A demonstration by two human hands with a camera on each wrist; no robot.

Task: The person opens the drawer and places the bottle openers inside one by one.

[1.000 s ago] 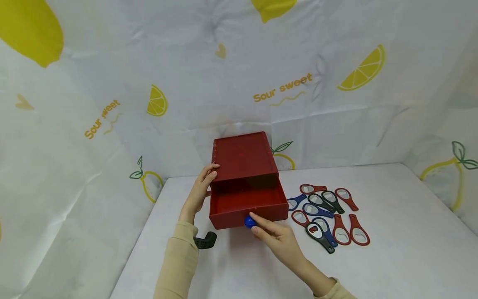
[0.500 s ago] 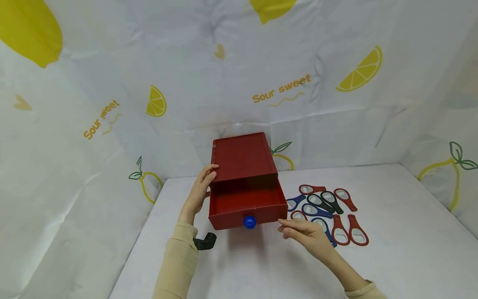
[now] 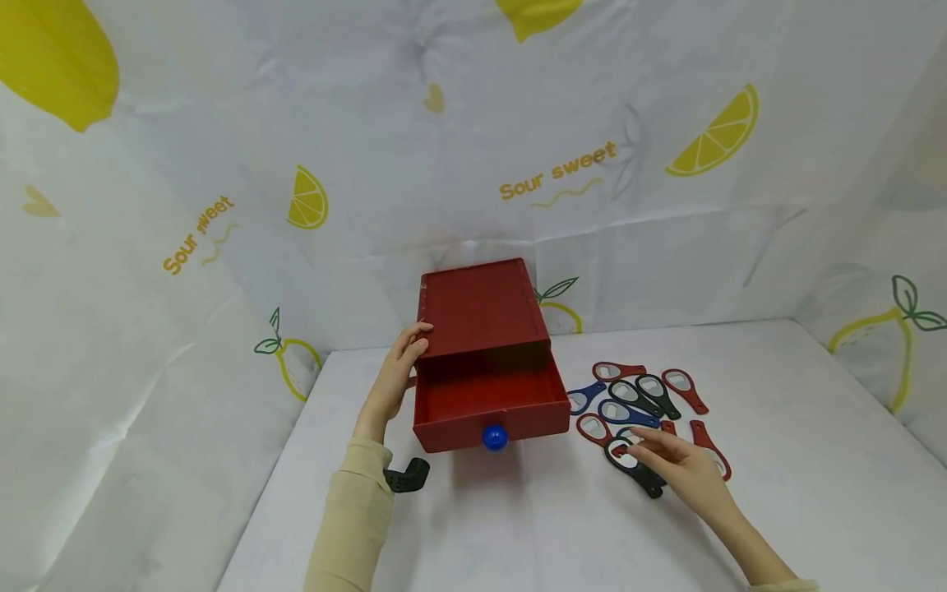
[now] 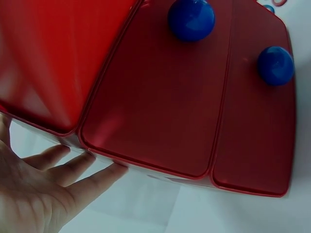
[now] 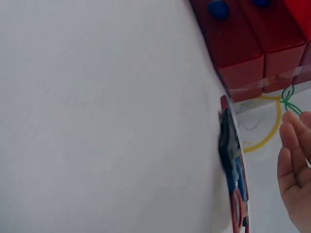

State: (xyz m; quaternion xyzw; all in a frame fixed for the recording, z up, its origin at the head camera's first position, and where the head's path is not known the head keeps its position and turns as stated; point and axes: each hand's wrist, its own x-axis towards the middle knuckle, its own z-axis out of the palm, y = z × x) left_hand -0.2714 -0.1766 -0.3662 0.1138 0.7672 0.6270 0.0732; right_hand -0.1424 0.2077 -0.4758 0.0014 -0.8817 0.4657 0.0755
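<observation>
A red drawer box (image 3: 484, 308) with blue knobs stands on the table, its top drawer (image 3: 444, 440) pulled out and bare inside. My left hand (image 3: 392, 378) rests against the box's left side; in the left wrist view its fingers (image 4: 97, 184) touch the side wall, extended. My right hand (image 3: 688, 473) hovers over the near part of a spread of bottle openers, holding nothing that I can see. Closest to its fingertips lies a black bottle opener (image 3: 642, 477). A red bottle opener (image 3: 700, 432) is partly hidden behind this hand. In the right wrist view the right hand's fingers (image 5: 291, 145) look relaxed.
More red, blue and black bottle openers, such as a blue one (image 3: 625, 413) and a red one (image 3: 685, 390), lie right of the drawer box, some overlapping. A lemon-printed white cloth (image 3: 444, 164) hangs behind the white table (image 3: 799, 460).
My right hand has let go of the blue drawer knob and moved right to the bottle openers. The left hand, box and pulled-out drawer stay as they were.
</observation>
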